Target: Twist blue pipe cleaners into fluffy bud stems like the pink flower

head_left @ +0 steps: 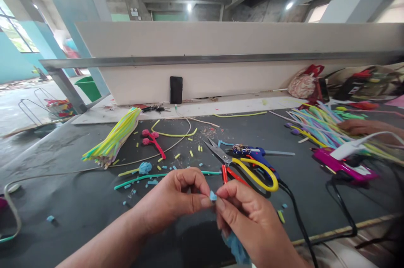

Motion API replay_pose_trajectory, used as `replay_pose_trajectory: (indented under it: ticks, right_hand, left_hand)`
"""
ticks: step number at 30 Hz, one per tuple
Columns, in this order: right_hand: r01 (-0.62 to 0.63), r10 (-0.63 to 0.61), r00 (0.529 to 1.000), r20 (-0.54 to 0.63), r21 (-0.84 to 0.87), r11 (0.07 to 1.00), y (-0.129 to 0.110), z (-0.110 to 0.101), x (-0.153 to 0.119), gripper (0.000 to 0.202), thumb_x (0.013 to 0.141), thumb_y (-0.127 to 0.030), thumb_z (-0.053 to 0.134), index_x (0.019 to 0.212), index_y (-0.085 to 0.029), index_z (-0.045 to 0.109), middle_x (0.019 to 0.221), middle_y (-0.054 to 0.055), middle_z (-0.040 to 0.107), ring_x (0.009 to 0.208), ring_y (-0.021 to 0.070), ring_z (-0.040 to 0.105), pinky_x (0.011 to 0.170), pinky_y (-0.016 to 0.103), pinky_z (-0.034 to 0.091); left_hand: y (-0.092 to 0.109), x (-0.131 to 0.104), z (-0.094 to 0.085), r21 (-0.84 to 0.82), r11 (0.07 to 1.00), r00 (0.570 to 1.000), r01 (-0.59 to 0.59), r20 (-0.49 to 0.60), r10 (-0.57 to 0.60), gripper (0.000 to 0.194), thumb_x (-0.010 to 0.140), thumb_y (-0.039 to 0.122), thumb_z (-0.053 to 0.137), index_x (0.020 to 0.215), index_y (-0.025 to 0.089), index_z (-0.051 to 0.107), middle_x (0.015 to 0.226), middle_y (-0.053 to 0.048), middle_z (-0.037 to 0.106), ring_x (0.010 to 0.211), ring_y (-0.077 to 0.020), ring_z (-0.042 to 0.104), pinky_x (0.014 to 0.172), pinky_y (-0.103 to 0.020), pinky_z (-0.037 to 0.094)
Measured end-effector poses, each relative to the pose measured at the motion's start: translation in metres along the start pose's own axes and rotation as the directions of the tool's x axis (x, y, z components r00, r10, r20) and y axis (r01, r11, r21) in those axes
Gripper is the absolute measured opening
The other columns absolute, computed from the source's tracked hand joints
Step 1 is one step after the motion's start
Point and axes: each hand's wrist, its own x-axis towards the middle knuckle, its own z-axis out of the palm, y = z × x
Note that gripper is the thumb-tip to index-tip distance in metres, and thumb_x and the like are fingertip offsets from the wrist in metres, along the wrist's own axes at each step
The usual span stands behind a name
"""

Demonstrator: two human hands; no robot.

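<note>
Between the fingertips of both hands is a small light-blue piece (213, 195). My left hand (186, 192) pinches it from the left with thumb and forefinger. My right hand (244, 213) meets it from the right, thumb and forefinger together. A fluffy blue bundle (236, 248) hangs beneath my right hand, partly hidden by its palm and fingers. Just beyond my right hand lie yellow-handled scissors (259, 173), half open, over a red-handled tool (224, 173). A teal stem (142, 179) and a blue ball on a yellow-green stem (145, 168) lie beyond my left hand.
A blue glue gun (257, 156) lies behind the scissors, its black cord running right. A yellow-green bundle (116, 137) is at left, pink pieces (153, 141) beside it. At right are a magenta device (344, 165), colourful stems (318, 123) and another person's hand. A phone (176, 90) leans behind.
</note>
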Motion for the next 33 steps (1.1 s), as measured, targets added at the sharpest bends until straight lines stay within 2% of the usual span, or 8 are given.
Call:
replay_pose_trajectory:
  ticks: [5, 8, 11, 16, 20, 26, 30, 33]
  right_hand:
    - [-0.124, 0.105, 0.99, 0.091, 0.232, 0.965, -0.0008, 0.0015, 0.0032, 0.03, 0.076, -0.046, 0.065, 0.071, -0.019, 0.053, 0.046, -0.006, 0.052, 0.039, 0.0075, 0.044, 0.042, 0.02, 0.034]
    - [-0.169, 0.137, 0.983, 0.125, 0.309, 0.936, 0.0005, 0.0043, 0.003, 0.032, 0.073, -0.047, 0.067, 0.07, -0.019, 0.053, 0.044, -0.007, 0.052, 0.037, 0.0063, 0.041, 0.04, 0.02, 0.032]
    - [-0.168, 0.134, 0.983, 0.127, 0.32, 0.933, 0.0019, 0.006, 0.0021, 0.032, 0.073, -0.047, 0.068, 0.069, -0.019, 0.053, 0.046, -0.006, 0.053, 0.037, 0.0062, 0.042, 0.04, 0.019, 0.032]
    - [-0.147, 0.126, 0.988, 0.084, 0.315, 0.938, 0.0006, 0.0044, 0.0019, 0.03, 0.073, -0.046, 0.068, 0.071, -0.019, 0.054, 0.047, -0.006, 0.054, 0.038, 0.0068, 0.044, 0.04, 0.019, 0.032]
    - [-0.169, 0.135, 0.983, 0.126, 0.315, 0.934, -0.0015, 0.0031, 0.0028, 0.031, 0.073, -0.047, 0.067, 0.069, -0.02, 0.052, 0.045, -0.007, 0.052, 0.036, 0.0066, 0.041, 0.04, 0.02, 0.032]
    - [-0.221, 0.172, 0.971, 0.165, 0.351, 0.91, -0.0006, 0.0032, 0.0049, 0.033, 0.07, -0.049, 0.069, 0.069, -0.021, 0.051, 0.039, -0.01, 0.048, 0.033, 0.0058, 0.04, 0.054, 0.027, 0.047]
    - [-0.257, 0.213, 0.965, 0.154, 0.37, 0.893, 0.0002, 0.004, 0.0056, 0.033, 0.067, -0.047, 0.071, 0.067, -0.02, 0.051, 0.038, -0.01, 0.049, 0.032, 0.0051, 0.039, 0.053, 0.026, 0.047]
    - [-0.278, 0.23, 0.959, 0.164, 0.394, 0.876, -0.0011, 0.0025, 0.0058, 0.031, 0.069, -0.044, 0.072, 0.068, -0.02, 0.052, 0.039, -0.01, 0.051, 0.032, 0.0037, 0.039, 0.058, 0.026, 0.049]
  left_hand:
    - [-0.0012, -0.0001, 0.0049, 0.019, 0.994, 0.993, -0.108, -0.055, 0.109, 0.022, 0.068, 0.029, 0.075, 0.066, 0.015, 0.058, 0.068, 0.002, 0.049, 0.064, -0.0097, 0.044, 0.059, -0.022, 0.034]
    - [-0.0014, -0.0008, 0.0071, 0.046, 0.985, 0.98, -0.169, -0.104, 0.173, 0.019, 0.069, 0.029, 0.075, 0.075, 0.017, 0.061, 0.071, 0.002, 0.05, 0.068, -0.0104, 0.044, 0.06, -0.021, 0.034]
    - [-0.0007, -0.0014, 0.0061, 0.107, 0.974, 0.973, -0.201, -0.094, 0.211, 0.016, 0.073, 0.03, 0.072, 0.082, 0.019, 0.063, 0.075, 0.001, 0.052, 0.07, -0.0112, 0.044, 0.062, -0.022, 0.034]
    - [0.0038, -0.0018, 0.0025, 0.241, 0.948, 0.972, -0.208, -0.057, 0.227, 0.014, 0.073, 0.028, 0.072, 0.079, 0.017, 0.064, 0.075, 0.0, 0.054, 0.073, -0.0125, 0.048, 0.067, -0.024, 0.036]
    - [0.0036, -0.0017, 0.0018, 0.29, 0.926, 0.964, -0.241, -0.041, 0.264, 0.01, 0.074, 0.025, 0.071, 0.077, 0.017, 0.065, 0.075, 0.0, 0.056, 0.073, -0.013, 0.051, 0.068, -0.025, 0.038]
    - [-0.0017, 0.0003, 0.0033, 0.313, 0.888, 0.932, -0.336, -0.025, 0.362, 0.006, 0.076, 0.023, 0.068, 0.074, 0.018, 0.066, 0.071, 0.0, 0.055, 0.071, -0.0125, 0.051, 0.066, -0.024, 0.039]
    - [-0.0014, 0.001, 0.0044, 0.403, 0.847, 0.918, -0.348, -0.035, 0.394, 0.01, 0.078, 0.02, 0.066, 0.069, 0.017, 0.064, 0.067, 0.0, 0.054, 0.069, -0.0126, 0.05, 0.069, -0.026, 0.038]
    - [0.0021, -0.0011, 0.0002, 0.461, 0.824, 0.928, -0.33, 0.001, 0.371, 0.003, 0.079, 0.021, 0.065, 0.08, 0.018, 0.065, 0.074, -0.001, 0.057, 0.074, -0.0139, 0.052, 0.074, -0.027, 0.038]
